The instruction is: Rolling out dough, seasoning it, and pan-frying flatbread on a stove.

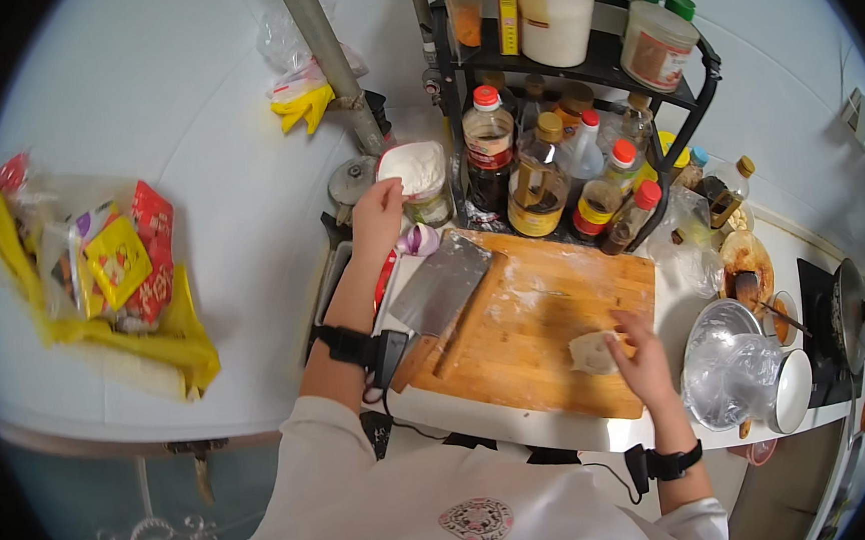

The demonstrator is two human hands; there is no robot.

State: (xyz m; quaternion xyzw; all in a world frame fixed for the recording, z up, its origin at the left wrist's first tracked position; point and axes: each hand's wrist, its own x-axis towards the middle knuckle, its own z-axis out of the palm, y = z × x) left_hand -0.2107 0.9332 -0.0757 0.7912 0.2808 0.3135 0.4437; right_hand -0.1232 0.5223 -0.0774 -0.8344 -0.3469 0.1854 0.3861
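My left hand (376,220) reaches over the near edge of an opened bag of white flour (416,167). Its fingertips are close together against the flour, and whether they pinch any cannot be made out. On the floured wooden board (537,263), a flat, uneven piece of dough (590,354) lies near the front right. My right hand (644,364) is at the dough's right edge, fingers apart and slightly blurred. A cleaver (441,284) rests on the board's left side, beside a wooden rolling pin (473,314).
A black rack (605,51) with bottles and jars stands behind the board. Right of it are a metal bowl (715,325), a white bowl (791,392) and a pan (853,316). A purple-white bulb (420,239) sits near the flour. Packets in plastic bags (119,258) are at left.
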